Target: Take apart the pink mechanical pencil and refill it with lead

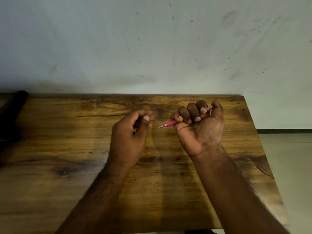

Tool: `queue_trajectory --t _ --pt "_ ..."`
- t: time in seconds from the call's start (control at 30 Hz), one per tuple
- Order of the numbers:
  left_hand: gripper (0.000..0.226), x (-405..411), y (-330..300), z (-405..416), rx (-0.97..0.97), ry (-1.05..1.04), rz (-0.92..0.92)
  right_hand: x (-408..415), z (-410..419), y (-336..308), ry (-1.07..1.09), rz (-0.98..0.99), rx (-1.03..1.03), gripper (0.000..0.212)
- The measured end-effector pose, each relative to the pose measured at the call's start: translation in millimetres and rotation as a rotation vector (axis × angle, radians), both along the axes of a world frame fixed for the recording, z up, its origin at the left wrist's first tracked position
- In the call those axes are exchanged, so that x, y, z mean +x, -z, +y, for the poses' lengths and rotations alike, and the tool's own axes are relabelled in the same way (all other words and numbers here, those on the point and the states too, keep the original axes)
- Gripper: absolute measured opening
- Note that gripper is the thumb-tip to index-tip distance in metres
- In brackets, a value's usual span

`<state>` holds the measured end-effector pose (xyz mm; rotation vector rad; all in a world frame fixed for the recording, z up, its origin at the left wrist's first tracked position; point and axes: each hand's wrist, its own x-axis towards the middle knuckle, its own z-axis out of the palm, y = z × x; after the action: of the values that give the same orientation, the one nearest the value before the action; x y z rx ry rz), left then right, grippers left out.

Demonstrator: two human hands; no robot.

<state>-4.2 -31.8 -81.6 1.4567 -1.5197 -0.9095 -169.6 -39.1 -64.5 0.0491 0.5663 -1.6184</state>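
My right hand (199,122) grips the pink mechanical pencil (170,123) in a fist above the wooden table (67,141). The pencil's tip points left toward my left hand, and its rear end sticks out past my thumb at the upper right. My left hand (133,130) is a short gap to the left of the tip, with thumb and fingertips pressed together. Whether something small is pinched between them is too small to tell. No lead is visible.
The table's back edge meets a pale, marked wall (152,48). A dark object (11,115) lies at the table's far left. The table's right edge drops to a light floor (290,166).
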Motion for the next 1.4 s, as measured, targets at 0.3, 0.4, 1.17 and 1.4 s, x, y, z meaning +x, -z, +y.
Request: queue_trajectory --t 0.3,0.4,1.17,1.4 --pt "0.04 2 2 -1 -0.019 0.057 -0.02 -1 -1 -1 0.007 -0.008 0.019 0.057" --pt "0.042 3 3 -2 -0.018 0.056 -0.02 -1 -1 -1 0.012 0.007 0.016 0.054" --pt "0.034 3 8 -2 -0.024 0.057 -0.041 2 0 4 -0.013 0.031 -0.002 0.05" --pt "0.031 9 11 -4 -0.026 0.056 -0.042 7 -2 6 -0.003 0.031 0.011 0.051"
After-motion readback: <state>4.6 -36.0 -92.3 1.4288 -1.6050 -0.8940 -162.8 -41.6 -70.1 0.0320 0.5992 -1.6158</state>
